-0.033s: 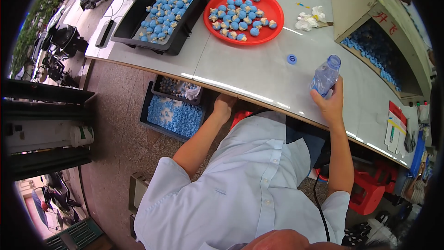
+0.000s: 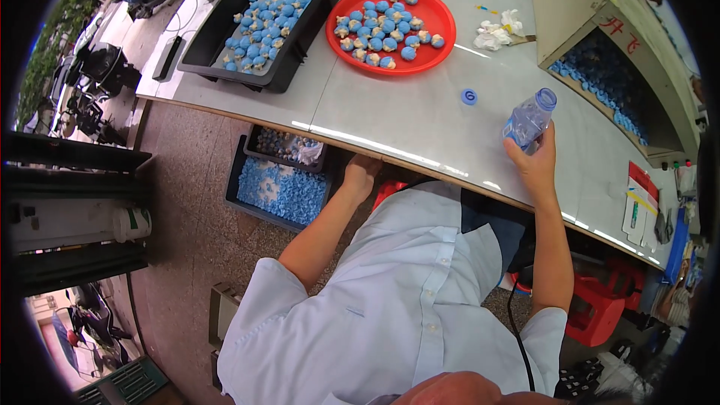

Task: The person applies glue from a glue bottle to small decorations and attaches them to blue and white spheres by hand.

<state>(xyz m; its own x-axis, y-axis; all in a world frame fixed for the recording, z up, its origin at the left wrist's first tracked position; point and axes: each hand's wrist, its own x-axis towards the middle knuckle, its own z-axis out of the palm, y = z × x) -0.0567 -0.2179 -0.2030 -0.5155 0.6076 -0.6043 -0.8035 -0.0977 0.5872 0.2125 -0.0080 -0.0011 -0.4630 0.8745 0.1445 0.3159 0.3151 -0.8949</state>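
Note:
In my right hand (image 2: 535, 169) is a clear plastic bottle (image 2: 528, 121) with a bluish tint and a partly seen label. My thumb and fingers close round its lower part, and it leans to the right above the tabletop. The bottle's mouth is uncapped. A blue round cap (image 2: 469, 97) lies on the table to the left of the bottle. At the table's near edge is my left hand (image 2: 361, 172), its fingers hidden beneath the tabletop, so what they hold, if anything, does not show.
A red round tray (image 2: 442, 49) and a black bin (image 2: 281, 79) hold several blue balls with cream tips. An open-fronted box (image 2: 581, 11) with blue pieces stands right. Crumpled tissue (image 2: 495, 33) lies near it. Below the table sits a bin of blue pieces (image 2: 279, 193).
The bottle's mouth has tipped slightly further right in my right hand. The whole scene has shifted a little to the left; my left hand stays at the table edge.

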